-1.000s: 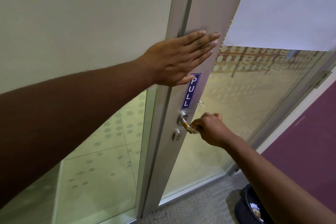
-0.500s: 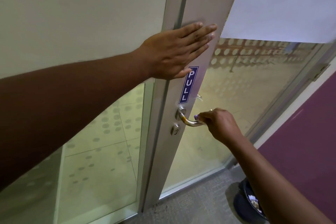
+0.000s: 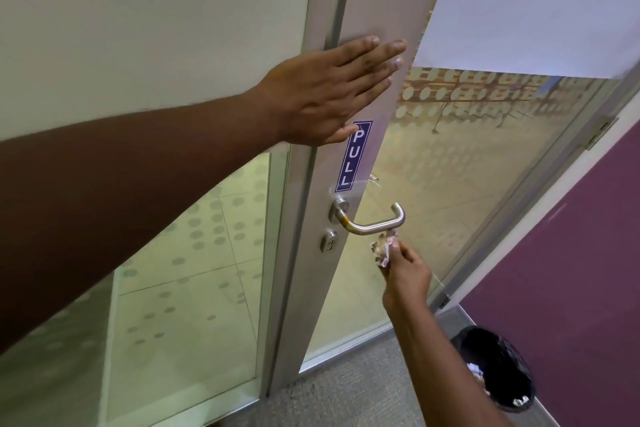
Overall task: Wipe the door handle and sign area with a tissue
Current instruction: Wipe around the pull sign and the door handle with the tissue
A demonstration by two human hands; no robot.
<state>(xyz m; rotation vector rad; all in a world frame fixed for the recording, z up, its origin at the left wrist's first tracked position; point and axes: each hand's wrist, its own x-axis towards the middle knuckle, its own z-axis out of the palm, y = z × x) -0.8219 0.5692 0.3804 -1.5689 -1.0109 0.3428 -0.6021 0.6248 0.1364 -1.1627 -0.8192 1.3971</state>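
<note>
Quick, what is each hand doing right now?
Left hand: open, fingers straight, flat against the door frame.
Right hand: pinches a crumpled tissue just under the door handle.

Left hand (image 3: 322,97): my arm reaches in from the left, wrist straight, palm flat, fingers (image 3: 377,55) extended and close together, thumb tucked low beneath the palm. Right hand (image 3: 407,276): my forearm rises from below, fingers curled, fingertips pinching a crumpled tissue (image 3: 382,246) that sticks out above the grip.
</note>
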